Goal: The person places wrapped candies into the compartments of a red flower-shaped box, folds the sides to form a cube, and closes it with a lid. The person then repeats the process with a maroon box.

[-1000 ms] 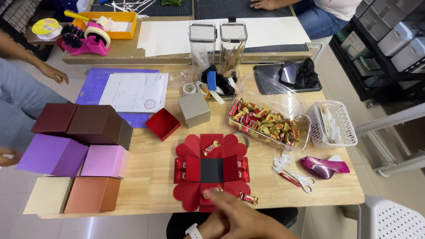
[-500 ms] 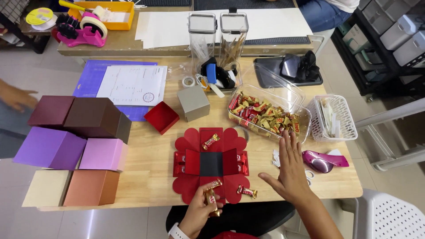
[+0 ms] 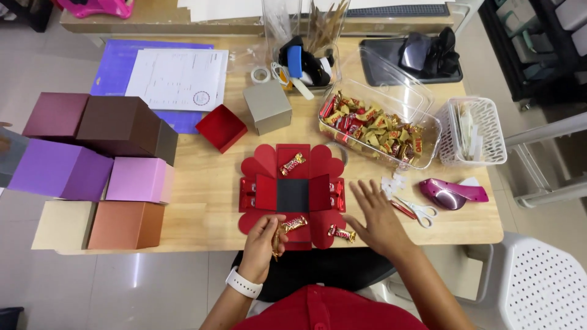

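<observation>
A: Entry, illumination: bright, even, from overhead. Soft short shadows fall beside the stacked boxes (image 3: pixel 92 165) and the grey cube (image 3: pixel 267 108) on the wooden table (image 3: pixel 208 183).

B: Glare?

A: A pale streak of reflected light on the glossy floor (image 3: pixel 137 275) at lower left; highlights on the clear plastic tub (image 3: pixel 391 101) and its lid; a glint on the foil sweet wrappers (image 3: pixel 376 125).

B: Sharpness?

A: Centre crisp. Slight softness on the right hand (image 3: pixel 379 223), fingers spread; the left hand (image 3: pixel 263 244) is clearer.

B: Distortion?

A: Wide-angle bowing: table edges curve, and the white chair (image 3: pixel 544 281) and dark shelving (image 3: pixel 538 43) lean outward at the frame's margins. Top-right corner darker.
</observation>
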